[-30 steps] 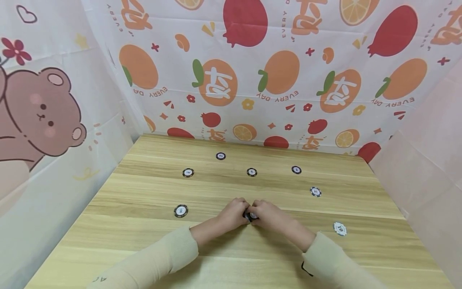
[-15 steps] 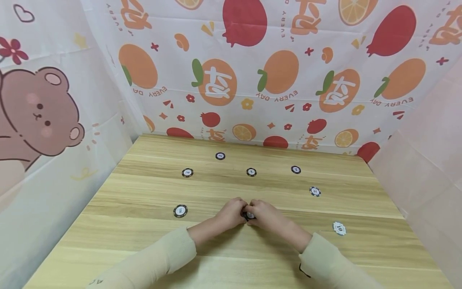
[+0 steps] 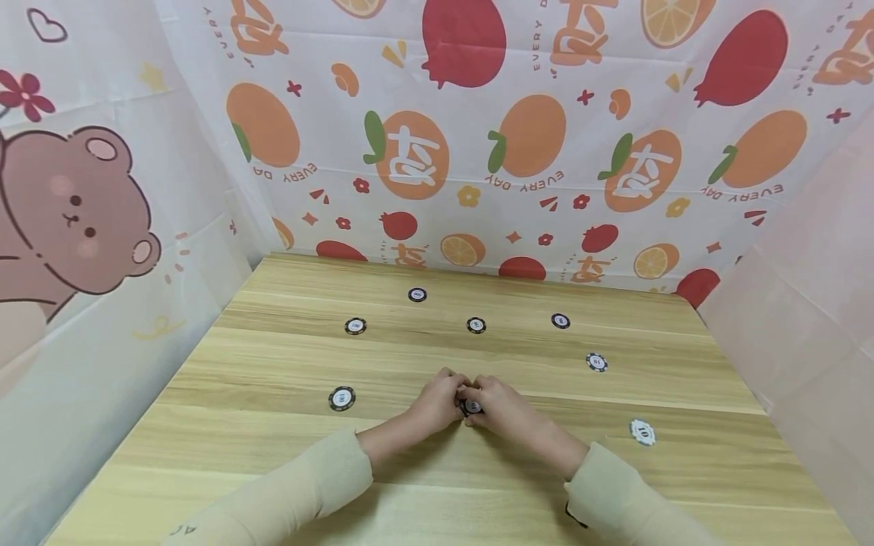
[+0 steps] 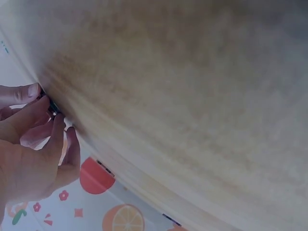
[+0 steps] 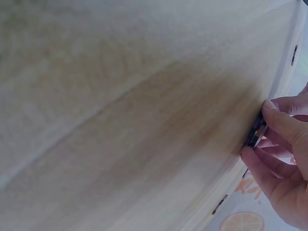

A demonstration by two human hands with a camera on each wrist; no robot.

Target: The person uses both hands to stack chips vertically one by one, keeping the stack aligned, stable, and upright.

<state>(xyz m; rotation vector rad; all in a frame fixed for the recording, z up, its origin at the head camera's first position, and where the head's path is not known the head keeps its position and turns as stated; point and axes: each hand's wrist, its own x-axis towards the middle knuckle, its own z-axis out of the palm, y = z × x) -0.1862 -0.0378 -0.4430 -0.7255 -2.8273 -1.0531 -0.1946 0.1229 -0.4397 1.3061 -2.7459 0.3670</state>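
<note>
Near the middle of the wooden table (image 3: 437, 500), a few dark poker chips (image 3: 471, 408) lie together in a low stack between my two hands. My left hand (image 3: 437, 403) grips their left side, fingertips on the edge. From the other side my right hand (image 3: 504, 409) holds them between thumb and fingers. In the right wrist view the stack (image 5: 257, 131) shows as thin layers, dark below with a striped edge above, close against the tabletop. Only a sliver of the chips (image 4: 54, 109) shows in the left wrist view; fingers hide the rest.
Several single chips lie spread around: a black 100 chip (image 3: 342, 398) at left, a white 10 chip (image 3: 642, 431) at right, a black chip (image 3: 476, 325) ahead. Fruit-printed cloth (image 3: 471, 136) stands behind the table; a bear-printed cloth (image 3: 82, 212) hangs at left.
Both hands have shifted slightly left with the chips. A second ago the dark chips showed as separate pieces between the fingers; now they lie closer together, one face showing.
</note>
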